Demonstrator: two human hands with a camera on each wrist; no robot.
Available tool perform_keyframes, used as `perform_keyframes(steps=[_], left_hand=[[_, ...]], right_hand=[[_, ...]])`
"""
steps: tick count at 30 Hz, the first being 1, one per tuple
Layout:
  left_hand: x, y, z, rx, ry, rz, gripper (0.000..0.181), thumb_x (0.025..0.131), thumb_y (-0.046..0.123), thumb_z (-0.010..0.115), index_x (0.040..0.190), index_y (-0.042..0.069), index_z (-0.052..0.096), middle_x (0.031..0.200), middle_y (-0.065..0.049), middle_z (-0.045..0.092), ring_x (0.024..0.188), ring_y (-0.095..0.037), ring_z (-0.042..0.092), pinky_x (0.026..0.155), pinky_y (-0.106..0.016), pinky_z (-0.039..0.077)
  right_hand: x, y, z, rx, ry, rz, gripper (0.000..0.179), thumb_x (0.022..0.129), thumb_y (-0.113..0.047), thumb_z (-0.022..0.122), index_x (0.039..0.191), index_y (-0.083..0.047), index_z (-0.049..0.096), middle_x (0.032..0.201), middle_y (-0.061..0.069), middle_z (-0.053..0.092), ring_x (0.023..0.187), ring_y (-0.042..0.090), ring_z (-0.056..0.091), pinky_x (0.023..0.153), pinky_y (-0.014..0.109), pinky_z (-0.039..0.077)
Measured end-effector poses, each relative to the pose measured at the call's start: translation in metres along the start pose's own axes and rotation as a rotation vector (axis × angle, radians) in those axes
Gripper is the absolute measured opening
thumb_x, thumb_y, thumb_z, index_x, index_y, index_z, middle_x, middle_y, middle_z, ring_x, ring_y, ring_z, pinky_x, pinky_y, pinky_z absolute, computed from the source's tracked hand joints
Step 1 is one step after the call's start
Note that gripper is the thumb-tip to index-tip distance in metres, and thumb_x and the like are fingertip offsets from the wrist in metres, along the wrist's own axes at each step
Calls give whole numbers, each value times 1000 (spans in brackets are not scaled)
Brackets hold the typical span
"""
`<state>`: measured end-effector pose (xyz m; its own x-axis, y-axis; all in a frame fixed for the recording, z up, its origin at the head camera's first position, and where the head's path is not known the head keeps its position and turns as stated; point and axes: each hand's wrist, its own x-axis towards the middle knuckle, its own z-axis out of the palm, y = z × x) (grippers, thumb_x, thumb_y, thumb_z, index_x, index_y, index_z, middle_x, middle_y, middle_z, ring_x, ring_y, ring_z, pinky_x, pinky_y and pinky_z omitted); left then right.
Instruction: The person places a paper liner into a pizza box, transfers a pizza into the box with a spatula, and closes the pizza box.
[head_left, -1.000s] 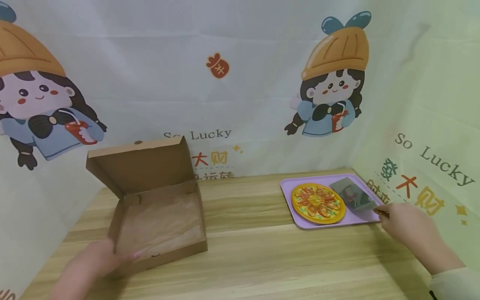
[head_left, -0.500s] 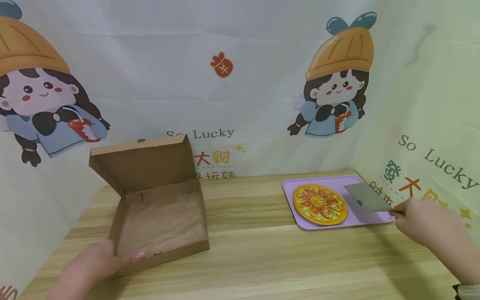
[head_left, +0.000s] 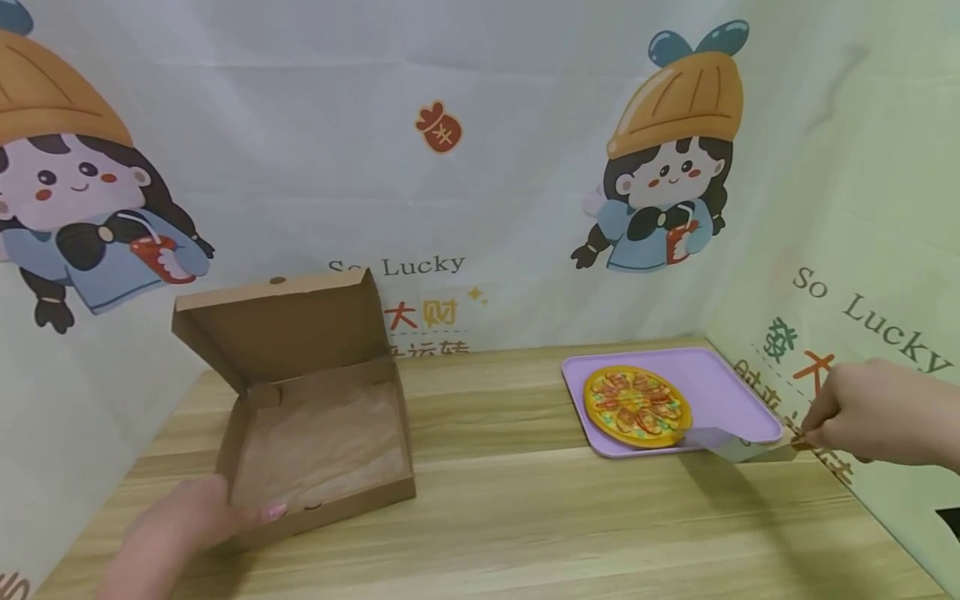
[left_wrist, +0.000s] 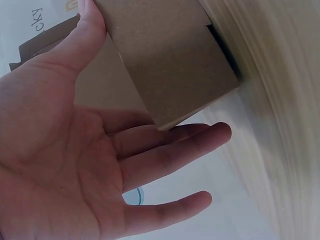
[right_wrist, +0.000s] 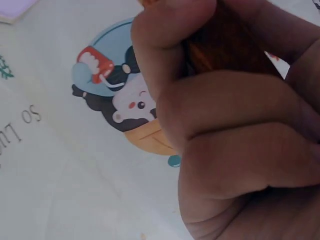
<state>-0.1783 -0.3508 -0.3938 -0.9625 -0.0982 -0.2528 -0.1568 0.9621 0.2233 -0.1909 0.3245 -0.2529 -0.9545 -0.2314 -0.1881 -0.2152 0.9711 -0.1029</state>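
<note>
My right hand point(head_left: 862, 412) curls round the wooden handle point(right_wrist: 225, 42) of a metal spatula. Its flat blade point(head_left: 731, 443) is tilted, with the tip overlapping the near right edge of a toy pizza point(head_left: 636, 407). That round yellow pizza lies on the left part of a lilac tray point(head_left: 723, 383). At the left, a brown cardboard pizza box point(head_left: 356, 496) stands with its lid raised and paper lining inside. My left hand point(head_left: 191, 517) is at its front left corner, thumb along the front wall. In the left wrist view, its fingers point(left_wrist: 170, 155) extend nearly straight beside the corner.
The wood-grain table point(head_left: 495, 500) separates box from tray. A printed cloth point(head_left: 510, 183) with cartoon figures hangs close behind both, and another stretch of cloth point(head_left: 892, 217) runs along the right side.
The spatula has lifted off the tray's right part and swung forward toward me, its blade turning to a steep tilt beside the pizza. My left hand has stayed at the box corner.
</note>
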Motion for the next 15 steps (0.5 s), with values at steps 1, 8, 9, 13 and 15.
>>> perform_keyframes(steps=[1, 8, 9, 13, 15], left_hand=[[0, 0, 0, 5, -1, 1, 108, 87, 79, 69, 120, -24, 59, 118, -44, 65, 105, -55, 69, 83, -70, 56], [-1, 1, -2, 14, -26, 7, 110, 88, 78, 67, 123, -25, 56, 122, -46, 63, 110, -61, 65, 87, -72, 55], [0, 1, -2, 16, -28, 8, 110, 88, 78, 67, 124, -25, 56, 122, -46, 63, 110, -62, 65, 88, -72, 55], [3, 2, 0, 13, -28, 25, 107, 89, 77, 67, 122, -25, 59, 120, -44, 65, 108, -60, 67, 88, -71, 56], [4, 1, 0, 13, -20, 35, 105, 89, 76, 68, 121, -24, 60, 119, -44, 66, 108, -60, 67, 88, -71, 56]], right_hand=[[0, -4, -3, 6, -20, -9, 19, 91, -9, 67, 94, -5, 85, 74, -6, 72, 56, 12, 52, 54, 26, 42], [7, -24, -15, 48, -88, -75, 17, 92, -11, 70, 94, -11, 87, 75, -6, 74, 54, 10, 54, 54, 25, 43], [8, -26, -15, 49, -92, -73, 17, 92, -11, 70, 94, -11, 87, 72, -6, 73, 53, 10, 54, 53, 25, 43], [11, -31, -15, 52, -113, -73, 15, 90, -11, 72, 92, -8, 86, 67, -6, 71, 50, 8, 52, 51, 24, 43], [14, -32, -16, 42, -123, -79, 14, 89, -12, 72, 92, -9, 86, 62, -8, 68, 49, 7, 52, 50, 24, 42]])
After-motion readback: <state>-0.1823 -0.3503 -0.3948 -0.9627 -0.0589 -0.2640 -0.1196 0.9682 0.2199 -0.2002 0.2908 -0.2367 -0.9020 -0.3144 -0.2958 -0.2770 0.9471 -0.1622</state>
